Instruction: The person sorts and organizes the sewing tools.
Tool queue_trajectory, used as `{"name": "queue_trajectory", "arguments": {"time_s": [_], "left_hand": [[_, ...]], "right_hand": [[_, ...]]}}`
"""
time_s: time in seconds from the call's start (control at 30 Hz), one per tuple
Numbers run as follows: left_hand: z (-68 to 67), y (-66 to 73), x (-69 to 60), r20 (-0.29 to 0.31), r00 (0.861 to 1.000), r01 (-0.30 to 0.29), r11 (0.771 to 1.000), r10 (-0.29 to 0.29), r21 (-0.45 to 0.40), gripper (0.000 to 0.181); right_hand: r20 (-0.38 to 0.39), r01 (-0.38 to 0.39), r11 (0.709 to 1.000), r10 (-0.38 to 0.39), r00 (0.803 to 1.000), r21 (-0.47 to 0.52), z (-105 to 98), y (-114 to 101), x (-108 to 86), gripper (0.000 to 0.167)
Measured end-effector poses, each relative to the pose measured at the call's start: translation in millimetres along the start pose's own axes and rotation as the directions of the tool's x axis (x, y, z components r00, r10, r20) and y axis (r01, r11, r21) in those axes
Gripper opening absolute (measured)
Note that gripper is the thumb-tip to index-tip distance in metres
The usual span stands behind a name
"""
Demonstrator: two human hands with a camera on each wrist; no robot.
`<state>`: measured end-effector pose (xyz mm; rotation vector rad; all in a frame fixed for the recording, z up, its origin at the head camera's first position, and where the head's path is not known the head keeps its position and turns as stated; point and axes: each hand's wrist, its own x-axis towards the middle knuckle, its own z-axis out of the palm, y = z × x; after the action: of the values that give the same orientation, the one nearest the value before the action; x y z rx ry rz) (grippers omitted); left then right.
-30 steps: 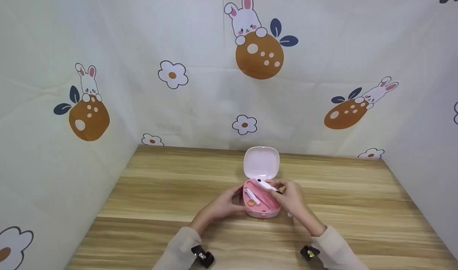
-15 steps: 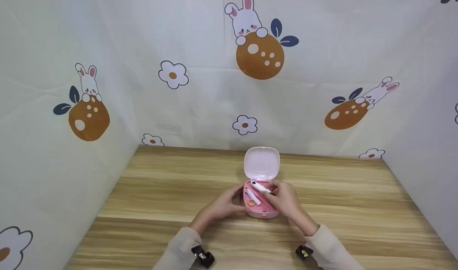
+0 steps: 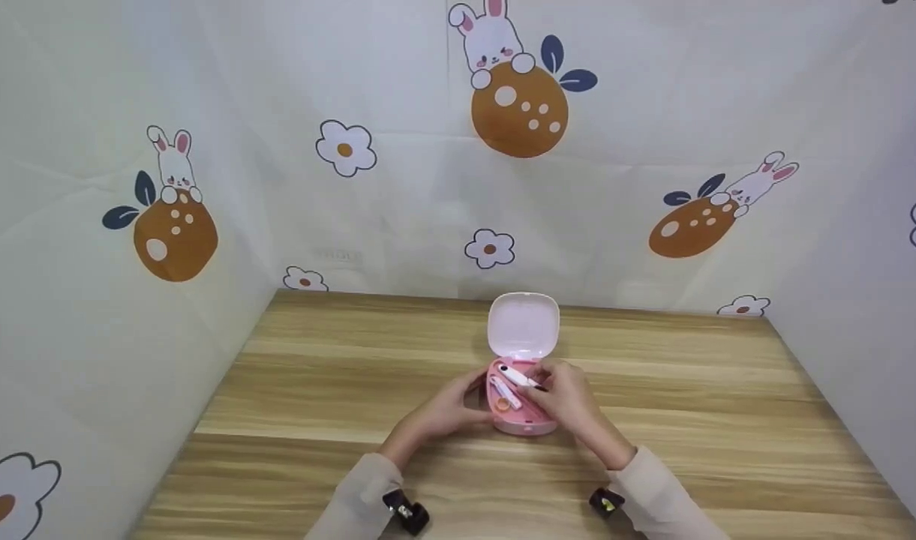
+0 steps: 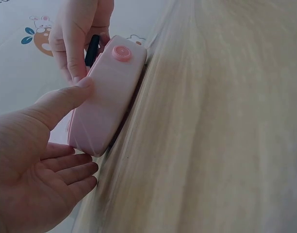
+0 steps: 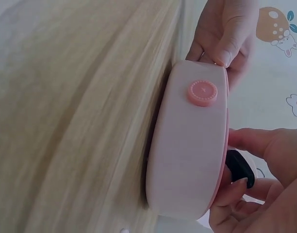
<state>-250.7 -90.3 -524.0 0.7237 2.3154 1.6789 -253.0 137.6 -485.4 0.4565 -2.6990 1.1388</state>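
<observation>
A small pink case [image 3: 527, 429] stands on the table, its pale lid [image 3: 524, 326] raised at the back. My left hand [image 3: 446, 409] holds the case at its left side, thumb at the front edge and fingers toward the back. Over the tray, my right hand [image 3: 570, 394] pinches a slim white tool [image 3: 515, 375] lying at a slant; its exact kind is unclear. A black end of this tool [image 5: 240, 168] shows between the fingers in the right wrist view. Left of it in the tray lie a white stick-like piece [image 3: 506, 393] and an orange ring-shaped part [image 3: 503, 405].
The wood-grain table [image 3: 337, 352] reaches back to patterned fabric walls [image 3: 412, 202] on three sides. A round pink button-like knob [image 5: 203, 92] sticks out of the case's front. Black wrist devices [image 3: 406, 513] sit by both sleeves.
My right hand has moved a little left with the white tool, bringing it closer to the white piece in the tray. The left hand and the case have stayed in place.
</observation>
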Motion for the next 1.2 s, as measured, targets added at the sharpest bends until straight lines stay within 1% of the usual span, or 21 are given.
{"name": "queue_trajectory", "arguments": {"time_s": [0.07, 0.2, 0.37, 0.5, 0.73, 0.97, 1.2], "left_hand": [[-0.1, -0.3, 0.4, 0.004, 1.000, -0.014, 1.000, 0.014, 0.004, 0.085], [-0.8, -1.2, 1.3, 0.007, 0.999, -0.040, 0.999, 0.040, 0.024, 0.084], [-0.5, -1.3, 0.5, 0.002, 1.000, -0.021, 0.999, 0.021, 0.031, 0.085], [-0.5, -0.5, 0.2, -0.001, 1.000, -0.011, 0.999, 0.011, 0.038, 0.087], [-0.2, -0.3, -0.4, -0.002, 1.000, -0.013, 1.000, 0.013, 0.022, 0.088], [-0.3, -0.4, -0.5, 0.003, 1.000, -0.016, 1.000, 0.016, 0.020, 0.087], [-0.7, 0.0, -0.9, 0.004, 1.000, -0.017, 1.000, 0.017, 0.021, 0.086]], "right_hand": [[0.019, -0.011, 1.000, 0.010, 1.000, 0.023, -2.2, -0.2, -0.6, 0.017], [0.051, -0.010, 0.997, 0.006, 0.999, 0.075, -7.3, 1.1, -2.3, 0.019], [0.109, -0.017, 0.990, 0.002, 0.994, 0.139, -13.8, 4.2, -4.8, 0.024], [0.145, -0.030, 0.986, 0.006, 0.989, 0.165, -18.4, 5.7, -7.6, 0.026], [0.139, -0.020, 0.989, -0.001, 0.990, 0.149, -21.7, 4.8, -12.2, 0.020], [0.116, -0.024, 0.992, 0.009, 0.993, 0.127, -18.5, 4.8, -13.1, 0.017], [0.116, -0.017, 0.992, 0.002, 0.993, 0.125, -15.9, 6.4, -11.9, 0.014]]}}
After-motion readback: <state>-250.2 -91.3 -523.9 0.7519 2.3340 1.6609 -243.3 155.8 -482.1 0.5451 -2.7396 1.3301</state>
